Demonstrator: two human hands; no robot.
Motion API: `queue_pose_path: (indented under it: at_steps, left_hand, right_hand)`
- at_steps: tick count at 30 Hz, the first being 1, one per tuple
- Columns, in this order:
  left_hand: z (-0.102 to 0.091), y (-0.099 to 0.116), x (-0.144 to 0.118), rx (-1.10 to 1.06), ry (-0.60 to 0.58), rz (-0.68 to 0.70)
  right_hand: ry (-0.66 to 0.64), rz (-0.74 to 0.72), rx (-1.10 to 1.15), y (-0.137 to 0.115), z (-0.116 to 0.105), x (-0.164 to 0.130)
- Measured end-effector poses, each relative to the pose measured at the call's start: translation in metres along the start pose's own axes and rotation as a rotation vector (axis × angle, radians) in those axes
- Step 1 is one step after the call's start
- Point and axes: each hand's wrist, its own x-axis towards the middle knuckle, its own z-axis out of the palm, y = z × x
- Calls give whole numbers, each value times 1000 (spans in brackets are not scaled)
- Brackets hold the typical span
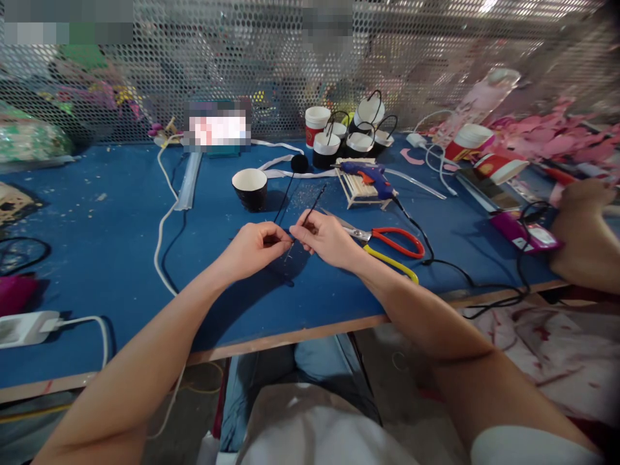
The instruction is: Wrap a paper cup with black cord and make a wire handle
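Note:
My left hand [261, 245] and my right hand [325, 239] meet above the blue table, fingertips almost touching. Between the right thumb and fingers, a thin black stem [317, 199] points up and away. The left fingers are pinched at its lower end, where a thin dark strand shows; the exact hold is partly hidden. Just beyond the left hand, a black round head [299, 163] tops another thin black stem [285, 199], whose lower end passes behind my fingers. A black paper cup [250, 197] with a white inside stands upright behind my left hand.
Right of my hands lie cutters [397, 242] with red and yellow handles. A blue glue gun [371, 179] rests on a small stick rack [353, 192], its black cord trailing right. Several black cups with looped handles [325, 155] stand behind. Another person's arm [586, 239] is at right.

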Motion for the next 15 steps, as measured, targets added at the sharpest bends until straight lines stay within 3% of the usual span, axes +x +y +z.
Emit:
queue_pose_path:
  at_steps: [10,15]
  left_hand:
    - [9,-1,-1,104,130,19]
    - [8,-1,-1,-52,42,-23]
  right_hand:
    - [120,-113,-271,0,4,-1]
    - [-47,-31,-28,-3,1,-1]
